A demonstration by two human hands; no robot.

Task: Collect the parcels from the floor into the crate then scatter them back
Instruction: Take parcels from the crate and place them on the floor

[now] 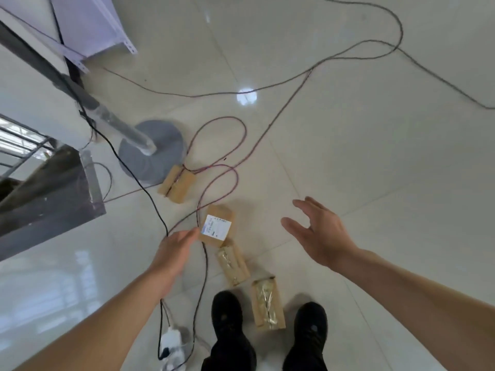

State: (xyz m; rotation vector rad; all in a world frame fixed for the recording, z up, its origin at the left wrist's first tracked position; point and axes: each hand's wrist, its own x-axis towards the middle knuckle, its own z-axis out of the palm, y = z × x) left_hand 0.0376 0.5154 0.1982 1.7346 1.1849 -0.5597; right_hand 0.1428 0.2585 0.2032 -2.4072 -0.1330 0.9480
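Looking straight down at a glossy pale tiled floor (348, 156), four parcels lie scattered. The left hand (175, 250) reaches out with its fingertips at the edge of a brown cardboard parcel with a white label (217, 226) (whether it grips, I cannot tell). Just beside that one lies a tape-sealed brown parcel (232, 263). A similar taped parcel (267, 303) lies between the person's black shoes (227, 314). A fourth plain brown parcel (176, 183) sits against a grey round stand base (158, 151). The right hand (318, 234) hovers wide, fingers spread, holding nothing. Thin cables (281, 111) loop across the floor.
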